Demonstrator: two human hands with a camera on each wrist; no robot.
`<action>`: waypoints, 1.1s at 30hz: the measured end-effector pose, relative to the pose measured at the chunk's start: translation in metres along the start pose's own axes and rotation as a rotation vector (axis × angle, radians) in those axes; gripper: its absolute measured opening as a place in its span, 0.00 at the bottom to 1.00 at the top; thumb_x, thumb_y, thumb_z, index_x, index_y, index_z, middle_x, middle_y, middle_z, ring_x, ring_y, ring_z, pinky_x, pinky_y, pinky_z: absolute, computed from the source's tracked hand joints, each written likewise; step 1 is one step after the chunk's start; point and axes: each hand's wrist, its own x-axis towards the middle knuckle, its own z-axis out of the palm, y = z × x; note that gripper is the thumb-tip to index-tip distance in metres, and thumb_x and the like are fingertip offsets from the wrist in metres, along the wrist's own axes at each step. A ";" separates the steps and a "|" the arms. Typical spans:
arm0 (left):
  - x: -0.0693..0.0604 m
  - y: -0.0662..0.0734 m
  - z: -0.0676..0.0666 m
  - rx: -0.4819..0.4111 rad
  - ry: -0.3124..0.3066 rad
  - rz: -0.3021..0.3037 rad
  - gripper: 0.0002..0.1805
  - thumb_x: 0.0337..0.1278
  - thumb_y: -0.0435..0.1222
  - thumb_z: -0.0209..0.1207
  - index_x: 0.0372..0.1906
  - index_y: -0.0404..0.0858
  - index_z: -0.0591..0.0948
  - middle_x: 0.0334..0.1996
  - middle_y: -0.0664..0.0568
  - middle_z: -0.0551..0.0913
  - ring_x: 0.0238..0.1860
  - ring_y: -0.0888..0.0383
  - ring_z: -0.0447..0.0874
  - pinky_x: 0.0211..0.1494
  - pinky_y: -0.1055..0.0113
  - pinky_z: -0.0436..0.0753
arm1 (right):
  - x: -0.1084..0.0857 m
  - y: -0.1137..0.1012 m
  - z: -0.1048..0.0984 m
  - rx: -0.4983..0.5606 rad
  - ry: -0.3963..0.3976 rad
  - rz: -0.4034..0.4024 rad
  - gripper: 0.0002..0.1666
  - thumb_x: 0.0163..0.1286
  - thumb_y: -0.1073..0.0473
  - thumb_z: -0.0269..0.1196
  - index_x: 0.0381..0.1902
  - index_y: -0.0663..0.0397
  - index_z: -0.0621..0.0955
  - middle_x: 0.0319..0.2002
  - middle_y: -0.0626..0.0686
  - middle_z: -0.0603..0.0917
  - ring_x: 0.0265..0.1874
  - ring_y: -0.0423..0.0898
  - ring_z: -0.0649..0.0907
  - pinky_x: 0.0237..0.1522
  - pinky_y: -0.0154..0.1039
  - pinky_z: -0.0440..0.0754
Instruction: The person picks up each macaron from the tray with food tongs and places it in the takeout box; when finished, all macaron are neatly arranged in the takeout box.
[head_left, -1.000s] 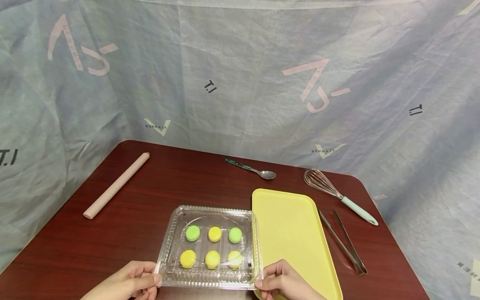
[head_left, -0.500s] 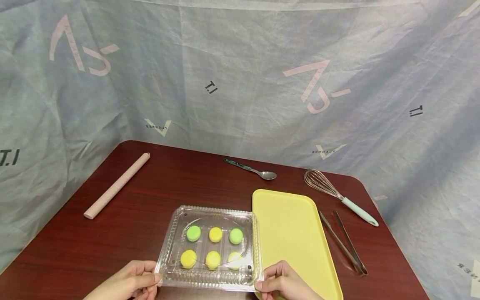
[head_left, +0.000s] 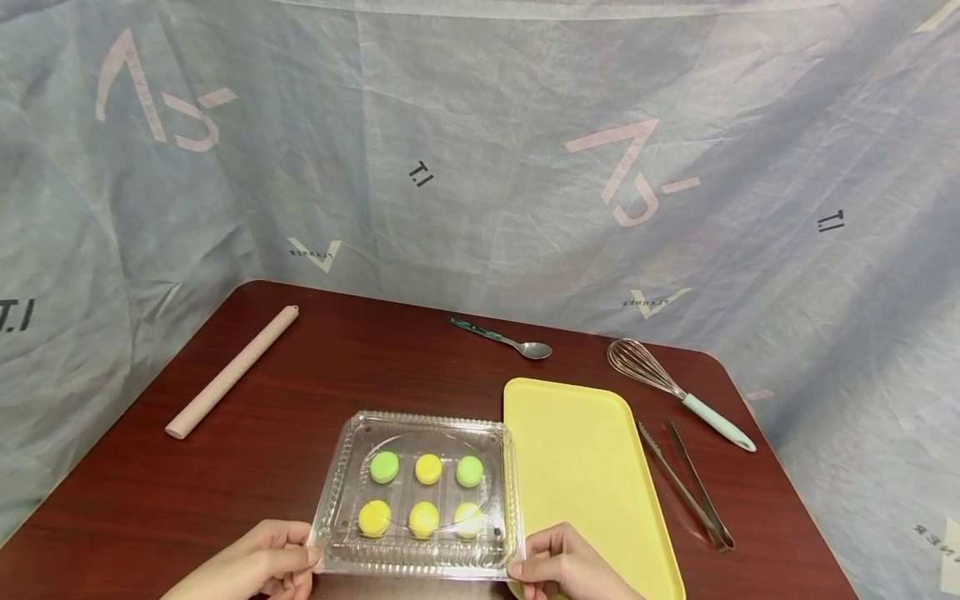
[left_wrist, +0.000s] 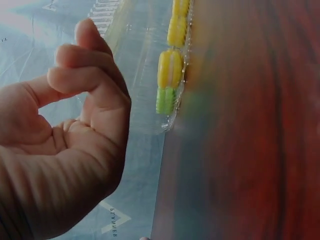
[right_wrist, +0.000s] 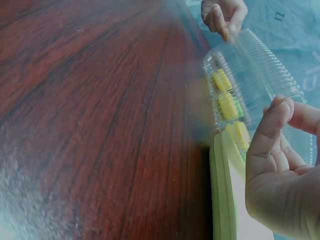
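Note:
A clear plastic clamshell box [head_left: 341,492] with a ribbed rim is at the front of the table in the head view. Its lid is down over two rows of macarons, green [head_left: 384,467] and yellow [head_left: 423,518]. My left hand [head_left: 258,560] pinches the box's near left corner between thumb and fingers. At the near right corner, my right hand [head_left: 570,562] pinches the rim the same way, above the left side of a yellow tray [head_left: 581,467]. Seen from the right wrist, the macarons [right_wrist: 228,106] lie inside the box bottom, close beside the tray [right_wrist: 225,185].
To the left lies a pale pink rolling pin [head_left: 232,372]. A spoon [head_left: 501,337] with a dark green handle is at the back. Right of the tray are metal tongs [head_left: 688,487] and a whisk [head_left: 678,392]. A grey printed cloth [head_left: 480,233] hangs behind the table [head_left: 330,367].

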 end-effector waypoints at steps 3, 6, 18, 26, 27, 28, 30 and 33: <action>-0.001 0.002 0.000 0.007 0.026 -0.034 0.18 0.71 0.28 0.45 0.40 0.09 0.62 0.23 0.55 0.78 0.23 0.68 0.70 0.25 0.77 0.68 | -0.001 0.000 0.000 0.007 -0.012 0.004 0.28 0.69 0.62 0.63 0.34 0.90 0.67 0.20 0.43 0.80 0.17 0.33 0.75 0.20 0.25 0.69; -0.003 0.003 -0.001 0.014 0.020 -0.053 0.19 0.74 0.30 0.44 0.42 0.09 0.64 0.23 0.55 0.77 0.23 0.68 0.70 0.25 0.76 0.67 | -0.002 -0.001 -0.002 -0.002 -0.024 0.023 0.21 0.71 0.60 0.62 0.27 0.76 0.76 0.21 0.44 0.80 0.16 0.33 0.73 0.21 0.26 0.69; -0.009 0.021 -0.025 0.235 -0.049 0.110 0.19 0.81 0.29 0.34 0.48 0.17 0.72 0.22 0.31 0.76 0.16 0.57 0.67 0.13 0.64 0.63 | -0.019 -0.025 -0.040 -0.234 0.046 0.001 0.20 0.75 0.60 0.58 0.51 0.76 0.79 0.24 0.50 0.82 0.20 0.38 0.78 0.25 0.31 0.78; -0.005 0.067 -0.034 0.546 0.200 0.057 0.18 0.81 0.35 0.40 0.56 0.22 0.71 0.29 0.48 0.80 0.23 0.61 0.77 0.24 0.68 0.77 | -0.036 -0.067 -0.083 -0.573 0.170 -0.073 0.19 0.75 0.59 0.59 0.54 0.71 0.78 0.28 0.59 0.83 0.22 0.43 0.79 0.25 0.39 0.81; -0.003 0.074 -0.035 0.581 0.231 0.055 0.18 0.81 0.36 0.41 0.56 0.22 0.71 0.30 0.48 0.80 0.24 0.59 0.77 0.24 0.67 0.78 | -0.037 -0.074 -0.087 -0.613 0.195 -0.075 0.19 0.75 0.59 0.60 0.54 0.70 0.78 0.28 0.58 0.83 0.22 0.43 0.79 0.25 0.40 0.82; -0.001 0.081 -0.037 0.611 0.265 0.045 0.18 0.80 0.37 0.43 0.56 0.23 0.71 0.30 0.47 0.79 0.25 0.58 0.78 0.25 0.66 0.78 | -0.039 -0.081 -0.091 -0.654 0.216 -0.083 0.19 0.74 0.58 0.60 0.54 0.69 0.79 0.28 0.57 0.82 0.23 0.44 0.79 0.25 0.41 0.82; 0.006 0.094 -0.038 0.671 0.341 0.023 0.19 0.80 0.38 0.45 0.56 0.25 0.71 0.31 0.46 0.79 0.27 0.56 0.78 0.27 0.65 0.79 | -0.040 -0.092 -0.099 -0.731 0.253 -0.098 0.19 0.74 0.58 0.61 0.54 0.68 0.79 0.28 0.55 0.82 0.23 0.44 0.80 0.25 0.41 0.82; 0.018 0.116 -0.039 0.808 0.452 0.026 0.17 0.79 0.39 0.48 0.53 0.27 0.74 0.30 0.48 0.78 0.27 0.56 0.77 0.27 0.66 0.79 | -0.042 -0.109 -0.109 -0.843 0.315 -0.111 0.19 0.74 0.57 0.62 0.55 0.66 0.79 0.28 0.52 0.83 0.25 0.44 0.80 0.26 0.40 0.82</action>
